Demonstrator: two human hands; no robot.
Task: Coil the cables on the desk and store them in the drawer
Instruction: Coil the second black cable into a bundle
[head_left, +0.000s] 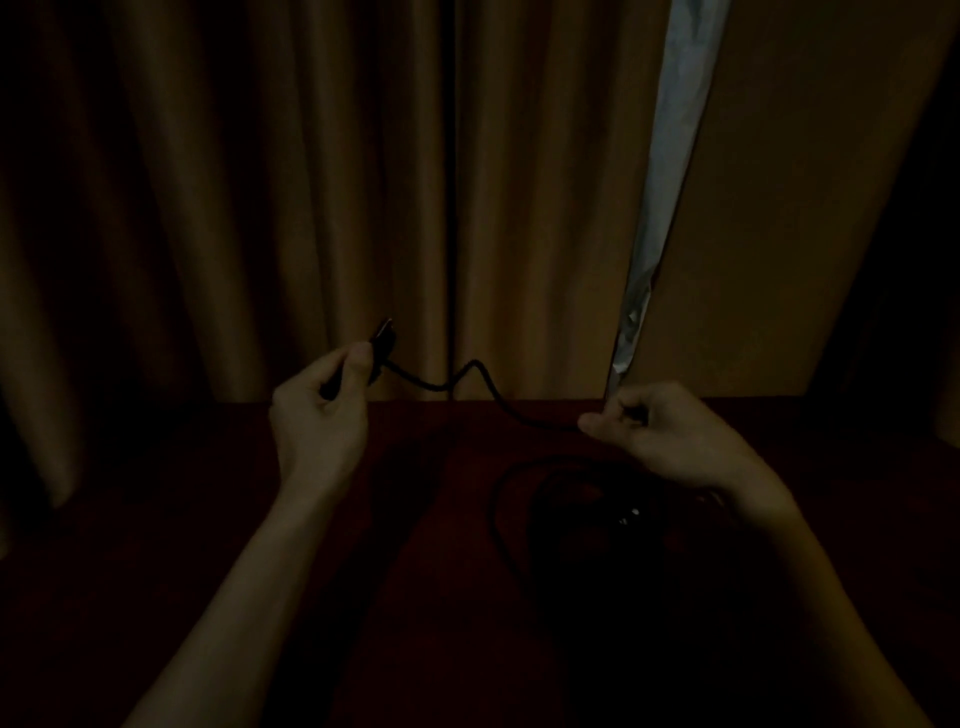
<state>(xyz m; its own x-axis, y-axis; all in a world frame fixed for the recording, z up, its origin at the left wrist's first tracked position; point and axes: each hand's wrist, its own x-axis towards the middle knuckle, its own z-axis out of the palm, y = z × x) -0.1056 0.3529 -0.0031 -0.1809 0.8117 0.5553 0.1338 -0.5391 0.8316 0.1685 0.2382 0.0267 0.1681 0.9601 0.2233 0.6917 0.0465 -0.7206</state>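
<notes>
Black cable (470, 375), thin and kinked, sags in mid-air between both hands: the left hand (319, 415) pinches its plug end (383, 338) up high, and the right hand (654, 431) pinches it lower, over the far edge. The remainder lies in loose loops (498, 499) on the dark red desk (208, 519) under the right wrist. Open desktop stretches to the left, and curtains (260, 208) hang just behind the far edge.

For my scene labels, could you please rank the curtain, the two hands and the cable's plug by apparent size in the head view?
1. curtain, by far the largest
2. left hand and right hand: about alike, so not ranked
3. plug of the cable, the smallest
</notes>
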